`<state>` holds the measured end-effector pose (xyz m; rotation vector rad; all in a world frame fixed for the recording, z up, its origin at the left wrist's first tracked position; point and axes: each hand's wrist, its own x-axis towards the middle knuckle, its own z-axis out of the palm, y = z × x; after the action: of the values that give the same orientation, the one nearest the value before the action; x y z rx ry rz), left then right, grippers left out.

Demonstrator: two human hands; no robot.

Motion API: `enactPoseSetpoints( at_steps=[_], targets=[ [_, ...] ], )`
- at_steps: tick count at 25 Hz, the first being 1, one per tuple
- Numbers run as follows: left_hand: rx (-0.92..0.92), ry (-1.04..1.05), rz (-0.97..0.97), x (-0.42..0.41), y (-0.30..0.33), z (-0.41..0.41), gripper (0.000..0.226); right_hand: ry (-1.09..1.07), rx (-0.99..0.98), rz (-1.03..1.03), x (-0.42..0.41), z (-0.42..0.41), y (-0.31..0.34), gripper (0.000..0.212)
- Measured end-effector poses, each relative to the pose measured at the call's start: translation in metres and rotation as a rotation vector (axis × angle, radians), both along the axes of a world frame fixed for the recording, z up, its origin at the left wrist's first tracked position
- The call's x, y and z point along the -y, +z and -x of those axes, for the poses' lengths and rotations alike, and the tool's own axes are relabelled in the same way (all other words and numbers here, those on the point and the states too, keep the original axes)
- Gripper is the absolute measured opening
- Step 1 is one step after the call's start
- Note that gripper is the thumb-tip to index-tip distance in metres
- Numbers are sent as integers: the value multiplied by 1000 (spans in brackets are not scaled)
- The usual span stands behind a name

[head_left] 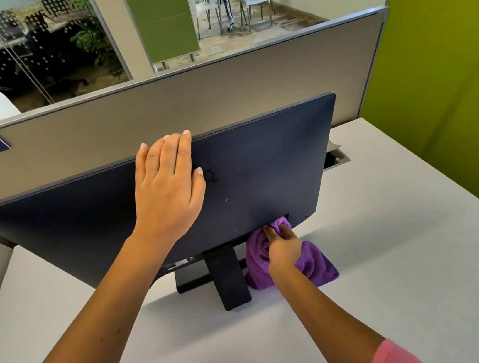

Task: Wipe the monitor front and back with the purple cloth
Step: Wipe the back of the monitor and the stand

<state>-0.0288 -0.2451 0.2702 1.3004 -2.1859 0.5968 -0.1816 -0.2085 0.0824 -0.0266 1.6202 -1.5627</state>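
Observation:
The monitor (260, 163) stands on the white desk with its dark back turned toward me, and its screen side is hidden. My left hand (167, 179) lies flat on the upper back of the monitor, fingertips reaching its top edge. My right hand (283, 247) grips the bunched purple cloth (314, 263) and holds it against the lower edge of the monitor's back, just right of the black stand (227, 275). The cloth's loose end hangs down onto the desk.
A grey partition (189, 96) rises close behind the monitor. The white desk (396, 251) spreads to the right and front. A cable opening (335, 160) sits in the desk right of the monitor. A green wall (446, 60) stands on the right.

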Motion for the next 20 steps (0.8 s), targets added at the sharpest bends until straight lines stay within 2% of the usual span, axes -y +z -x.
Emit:
enactPoseSetpoints(
  at_steps=[5,7,11,15,18,20],
  targets=[
    [21,-22,-1,1,1,-6,52,74,-89,39,-1,-10,-6,5],
    [28,-35,-2,0,2,-7,52,159,-144,43,-1,-17,-7,15],
    [50,-69,-35,-1,5,-12,53,286,-202,78,-1,-29,-12,17],
    [95,-112,-62,-1,10,-22,53,522,-603,42,-3,-22,-10,15],
    [110,-129,-66,-3,14,-31,53,742,-905,-93,-4,-21,-15,15],
    [113,-127,-75,-3,16,-41,52,827,-891,-126,-10,-22,-21,19]
  ],
)
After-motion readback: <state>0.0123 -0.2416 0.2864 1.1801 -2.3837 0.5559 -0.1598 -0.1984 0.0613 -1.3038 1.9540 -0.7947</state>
